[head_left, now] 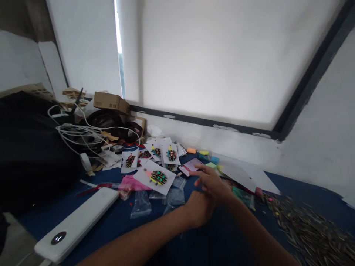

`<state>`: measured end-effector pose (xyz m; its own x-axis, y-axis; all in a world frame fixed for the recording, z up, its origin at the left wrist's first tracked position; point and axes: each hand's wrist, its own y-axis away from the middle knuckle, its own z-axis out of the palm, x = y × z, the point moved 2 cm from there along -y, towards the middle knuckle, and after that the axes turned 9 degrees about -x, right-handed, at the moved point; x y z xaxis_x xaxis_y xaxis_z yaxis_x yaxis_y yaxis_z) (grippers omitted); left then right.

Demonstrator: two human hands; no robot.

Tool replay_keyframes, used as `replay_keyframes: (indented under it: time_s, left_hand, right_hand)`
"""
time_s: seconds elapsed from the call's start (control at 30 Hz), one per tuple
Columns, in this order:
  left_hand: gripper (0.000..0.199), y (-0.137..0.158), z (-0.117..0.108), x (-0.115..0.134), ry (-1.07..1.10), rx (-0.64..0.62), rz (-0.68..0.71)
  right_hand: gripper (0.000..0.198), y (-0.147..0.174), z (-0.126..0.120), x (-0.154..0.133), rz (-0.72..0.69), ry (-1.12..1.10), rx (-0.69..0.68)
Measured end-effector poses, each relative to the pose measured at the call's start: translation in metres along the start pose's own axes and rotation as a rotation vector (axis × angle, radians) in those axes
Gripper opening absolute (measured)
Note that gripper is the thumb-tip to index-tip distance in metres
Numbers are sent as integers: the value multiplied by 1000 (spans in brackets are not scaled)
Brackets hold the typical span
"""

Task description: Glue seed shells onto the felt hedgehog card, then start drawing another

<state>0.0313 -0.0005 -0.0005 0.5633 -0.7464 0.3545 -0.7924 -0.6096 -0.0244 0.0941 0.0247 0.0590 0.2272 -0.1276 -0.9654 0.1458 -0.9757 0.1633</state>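
Observation:
A smartphone point(190, 167) with a lit screen lies flat on the blue table, beside several white cards. My right hand point(213, 181) reaches over the phone's near right corner, fingers partly stretched and apart, a fingertip at or just above the screen. Below it and partly behind the right wrist, my left hand point(200, 209) is curled closed; whatever it may hold is hidden. Left of the phone lies a white card point(169, 190) bearing a hedgehog-like figure point(158, 177) of striped seed shells with green and yellow bits. Clear plastic bags point(141, 205) lie in front of it.
Striped seed shells point(318, 225) are heaped at the right. A long white device point(79, 223) with a round dark lens-like spot lies at the left front. Behind it are tangled white cables point(80, 131), a cardboard box point(111, 101) and a black bag point(33, 147). White paper point(246, 171) lies near the wall.

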Motion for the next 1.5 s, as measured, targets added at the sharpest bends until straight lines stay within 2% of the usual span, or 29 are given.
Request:
replay_keyframes:
  time_s: [0.13, 0.23, 0.47, 0.6, 0.7, 1.13, 1.27, 1.37, 1.5]
  left_hand:
    - [30, 0, 1, -1, -99, 40, -22]
    - [29, 3, -1, -1, -92, 69, -14]
    - [23, 9, -16, -1, -9, 55, 4]
    - [23, 13, -21, -6, -13, 95, -87]
    - [22, 14, -21, -11, -25, 119, -102]
    - [23, 17, -19, -38, -166, 195, -131]
    - [23, 15, -15, -41, -188, 206, -84]
    - [23, 14, -19, -43, -67, 242, -101]
    - [27, 15, -31, -45, 278, 356, -131]
  right_hand:
    - [20, 24, -39, 14, -6, 55, 45]
    - [17, 36, -49, 25, -36, 113, 71]
    - [28, 49, -45, 36, -185, 200, 174]
    - [33, 51, -47, 40, -215, 226, 256]
    - [33, 56, -47, 47, -210, 246, 285]
    - [28, 73, -28, 72, -174, 369, 230]
    - [27, 74, -24, 75, -170, 409, 201]
    - [28, 74, -24, 76, -173, 421, 193]
    - [32, 71, -27, 77, -168, 411, 192]
